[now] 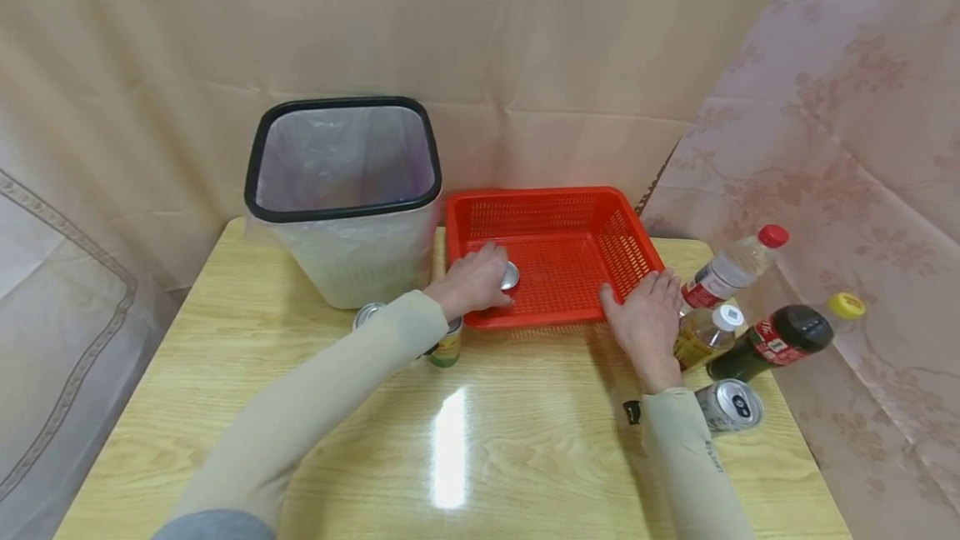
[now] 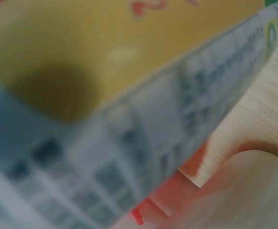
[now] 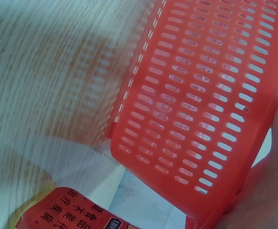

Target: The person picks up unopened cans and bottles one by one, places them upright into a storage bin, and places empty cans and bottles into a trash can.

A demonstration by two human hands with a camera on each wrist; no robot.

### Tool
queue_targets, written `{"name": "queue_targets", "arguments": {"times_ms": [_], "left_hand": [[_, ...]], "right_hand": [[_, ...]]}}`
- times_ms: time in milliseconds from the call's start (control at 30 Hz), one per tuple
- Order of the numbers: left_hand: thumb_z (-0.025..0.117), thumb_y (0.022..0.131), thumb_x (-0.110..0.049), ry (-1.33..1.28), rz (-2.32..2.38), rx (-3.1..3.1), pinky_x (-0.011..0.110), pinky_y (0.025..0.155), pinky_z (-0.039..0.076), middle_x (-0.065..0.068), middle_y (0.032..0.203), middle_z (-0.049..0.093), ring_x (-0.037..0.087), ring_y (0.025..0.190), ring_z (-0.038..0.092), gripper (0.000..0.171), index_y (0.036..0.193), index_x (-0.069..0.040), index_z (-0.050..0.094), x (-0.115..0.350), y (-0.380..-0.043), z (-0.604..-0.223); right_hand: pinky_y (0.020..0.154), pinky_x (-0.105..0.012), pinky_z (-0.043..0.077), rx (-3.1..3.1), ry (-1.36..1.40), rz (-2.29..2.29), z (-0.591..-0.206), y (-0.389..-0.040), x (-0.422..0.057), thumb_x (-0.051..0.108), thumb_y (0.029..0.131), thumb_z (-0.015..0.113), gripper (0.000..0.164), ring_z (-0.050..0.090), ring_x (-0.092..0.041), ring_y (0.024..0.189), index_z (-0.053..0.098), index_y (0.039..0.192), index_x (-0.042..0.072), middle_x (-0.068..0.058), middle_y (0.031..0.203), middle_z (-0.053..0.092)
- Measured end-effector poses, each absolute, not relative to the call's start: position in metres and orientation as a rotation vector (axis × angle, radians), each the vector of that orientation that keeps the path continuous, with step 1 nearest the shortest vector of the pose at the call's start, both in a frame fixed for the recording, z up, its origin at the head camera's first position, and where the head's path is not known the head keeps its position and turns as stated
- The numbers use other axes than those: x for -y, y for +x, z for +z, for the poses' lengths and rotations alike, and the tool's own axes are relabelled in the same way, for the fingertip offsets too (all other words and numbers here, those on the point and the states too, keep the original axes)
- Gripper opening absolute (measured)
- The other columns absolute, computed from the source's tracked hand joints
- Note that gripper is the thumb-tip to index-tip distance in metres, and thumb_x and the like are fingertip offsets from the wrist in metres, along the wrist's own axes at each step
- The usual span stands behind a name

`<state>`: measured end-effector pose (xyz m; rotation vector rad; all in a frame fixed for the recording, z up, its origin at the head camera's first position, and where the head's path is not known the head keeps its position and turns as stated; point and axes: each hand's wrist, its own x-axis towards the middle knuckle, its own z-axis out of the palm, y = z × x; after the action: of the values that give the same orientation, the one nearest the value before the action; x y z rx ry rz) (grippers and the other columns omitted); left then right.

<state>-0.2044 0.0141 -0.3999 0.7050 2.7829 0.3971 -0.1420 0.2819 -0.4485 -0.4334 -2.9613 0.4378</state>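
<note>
A red plastic basket (image 1: 551, 322) with slotted walls sits on the wooden table. My left hand (image 1: 472, 280) reaches over its left front rim, with fingers and thumb around a can (image 1: 510, 276) whose silver end shows; the rest of that can is hidden by the hand. At the basket's right front corner, my right hand (image 1: 647, 319) grips the rim, thumb toward the inside. Below the left wrist stands a yellow-and-green can (image 1: 447, 347). A printed can (image 2: 129, 119) fills the left wrist view, blurred and close. The slotted basket wall (image 3: 191, 95) spans the right wrist view.
A lined bin (image 1: 352, 265) with a black rim stands left of the basket. Another can (image 1: 367, 313) is partly behind the left sleeve. At right are a red-capped bottle (image 1: 727, 273), a white-capped bottle (image 1: 705, 336), a cola bottle (image 1: 772, 344) and a silver can (image 1: 729, 407).
</note>
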Motion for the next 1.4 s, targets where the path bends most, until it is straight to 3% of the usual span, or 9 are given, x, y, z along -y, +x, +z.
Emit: {"name": "queue_targets", "arguments": {"times_ms": [200, 300, 467, 767, 1067, 1400], "left_hand": [[0.083, 0.087, -0.039, 0.717, 0.349, -2.776, 0.035, 0.079, 0.056, 0.008, 0.108, 0.055, 0.023, 0.092, 0.057, 0.059, 0.126, -0.002, 0.057, -0.011, -0.205, -0.4], [0.079, 0.09, -0.042, 0.748, 0.333, -2.77, 0.038, 0.094, 0.055, 0.014, 0.125, 0.058, 0.027, 0.108, 0.059, 0.071, 0.139, 0.002, 0.052, -0.009, -0.203, -0.397], [0.073, 0.094, -0.045, 0.812, 0.403, -2.797, 0.042, 0.116, 0.041, 0.019, 0.152, 0.048, 0.032, 0.136, 0.05, 0.085, 0.156, 0.002, 0.038, 0.007, -0.193, -0.392], [0.072, 0.096, -0.037, 0.936, 0.741, -2.936, 0.04, 0.111, 0.046, 0.011, 0.144, 0.054, 0.026, 0.13, 0.053, 0.07, 0.153, -0.005, 0.046, 0.05, -0.167, -0.383], [0.07, 0.097, -0.029, 0.948, 1.053, -2.981, 0.046, 0.116, 0.04, 0.013, 0.15, 0.052, 0.029, 0.138, 0.049, 0.062, 0.15, -0.003, 0.049, 0.094, -0.135, -0.383], [0.077, 0.088, -0.016, 0.965, 1.302, -3.114, 0.052, 0.11, 0.044, 0.02, 0.142, 0.058, 0.036, 0.132, 0.055, 0.063, 0.142, 0.002, 0.053, 0.141, -0.106, -0.414]], "right_hand": [[0.123, -0.064, 0.009, 2.979, -0.443, 0.438, -0.447, -0.142, -0.281, 0.054, 0.103, 0.042, 0.097, 0.008, -0.061, 0.149, 0.015, 0.151, -0.025, -0.046, 0.16, 0.008], [0.123, -0.064, 0.009, 2.995, -0.455, 0.44, -0.447, -0.142, -0.282, 0.055, 0.104, 0.041, 0.097, 0.006, -0.06, 0.15, 0.013, 0.152, -0.024, -0.045, 0.16, 0.006], [0.123, -0.065, 0.009, 2.999, -0.445, 0.432, -0.448, -0.143, -0.281, 0.059, 0.103, 0.039, 0.101, 0.006, -0.06, 0.15, 0.012, 0.152, -0.024, -0.045, 0.16, 0.006], [0.121, -0.07, 0.007, 2.922, -0.328, 0.435, -0.444, -0.143, -0.278, 0.066, 0.103, 0.034, 0.1, 0.008, -0.059, 0.15, 0.019, 0.156, -0.017, -0.041, 0.162, 0.014], [0.122, -0.065, 0.018, 2.704, 0.02, 0.724, -0.438, -0.132, -0.263, 0.051, 0.103, 0.054, 0.08, 0.019, -0.046, 0.154, 0.037, 0.156, -0.006, -0.026, 0.164, 0.031], [0.124, -0.059, 0.016, 2.532, 0.25, 0.767, -0.429, -0.115, -0.231, 0.051, 0.099, 0.057, 0.079, 0.022, -0.039, 0.155, 0.044, 0.152, -0.006, -0.023, 0.16, 0.041]]}}
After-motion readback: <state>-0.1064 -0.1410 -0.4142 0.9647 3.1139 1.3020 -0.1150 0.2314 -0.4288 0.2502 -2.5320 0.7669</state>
